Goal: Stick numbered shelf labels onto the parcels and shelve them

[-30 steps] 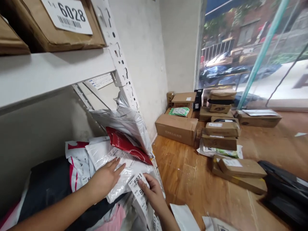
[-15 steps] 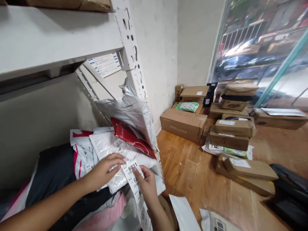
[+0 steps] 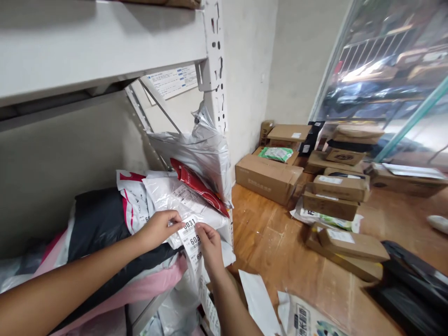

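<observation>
A strip of white number labels [image 3: 192,238], printed with 6031 at its top, hangs in front of a shelf of parcels. My right hand [image 3: 209,243] pinches the strip just below the top label. My left hand [image 3: 159,227] pinches the corner of the top label, fingers curled. Right behind the labels lies a white plastic mailer bag [image 3: 182,205] with a printed shipping label. A red bag [image 3: 198,185] and a clear grey plastic bag [image 3: 199,151] lean on the shelf post [image 3: 217,84]. A black parcel [image 3: 100,219] and a pink one [image 3: 140,287] lie under my left forearm.
A white shelf board [image 3: 98,46] hangs overhead. On the wooden floor [image 3: 276,247] to the right stand several cardboard boxes [image 3: 268,177], more boxes [image 3: 341,189] stacked by the window, a black bag [image 3: 413,284], and flat mailers [image 3: 261,303] near my right arm.
My left hand left the white mailer bag, where it lay flat, and now pinches the top label. Both hands and the strip rose slightly; the camera turned left and down.
</observation>
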`<state>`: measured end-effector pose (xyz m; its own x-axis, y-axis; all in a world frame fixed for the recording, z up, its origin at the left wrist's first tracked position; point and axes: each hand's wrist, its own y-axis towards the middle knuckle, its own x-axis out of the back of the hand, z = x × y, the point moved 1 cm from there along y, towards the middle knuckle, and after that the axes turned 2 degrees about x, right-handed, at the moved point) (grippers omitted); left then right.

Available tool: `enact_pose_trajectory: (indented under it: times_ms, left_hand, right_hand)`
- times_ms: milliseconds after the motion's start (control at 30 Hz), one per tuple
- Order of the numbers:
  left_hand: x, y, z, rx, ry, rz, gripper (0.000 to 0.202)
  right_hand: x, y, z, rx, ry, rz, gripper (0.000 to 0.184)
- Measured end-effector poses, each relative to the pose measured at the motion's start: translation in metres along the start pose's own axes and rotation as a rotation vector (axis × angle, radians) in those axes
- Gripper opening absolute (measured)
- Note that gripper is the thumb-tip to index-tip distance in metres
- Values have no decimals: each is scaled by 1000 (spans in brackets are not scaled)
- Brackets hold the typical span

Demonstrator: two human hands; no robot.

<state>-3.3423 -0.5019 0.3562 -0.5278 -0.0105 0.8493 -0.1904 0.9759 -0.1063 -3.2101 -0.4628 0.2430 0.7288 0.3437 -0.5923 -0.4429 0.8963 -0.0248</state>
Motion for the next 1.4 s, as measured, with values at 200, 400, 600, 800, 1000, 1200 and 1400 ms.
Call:
enact_pose_trajectory:
  times_ms: [200,400,600,800,1000,1200,1400]
  left_hand:
    - [-6,-5,-1,-91,483,-105,22]
    - [-25,-9,4,-56,833,-76,22]
    - [-16,-3,3,-29,810,-84,30]
    - [48,58,-33,-421,777,-320,36]
    - [39,52,-15,-651,471,328,30]
    - [31,33,-7,-383,105,317,22]
    - [23,41,-4,-123,92,185,26]
  right_hand:
    - [0,1,-3,106,-193,-51,48]
    - [1,-13,-16,62,-228,63,44]
    - [33,-41,-48,14,-117,-104,65]
    - [67,-44,-30,10,98,-20,47]
    - [51,-8,31,167,64,18,38]
    - [-1,39,25,194,-72,119,40]
    - [-10,37,1,235,-204,43,36]
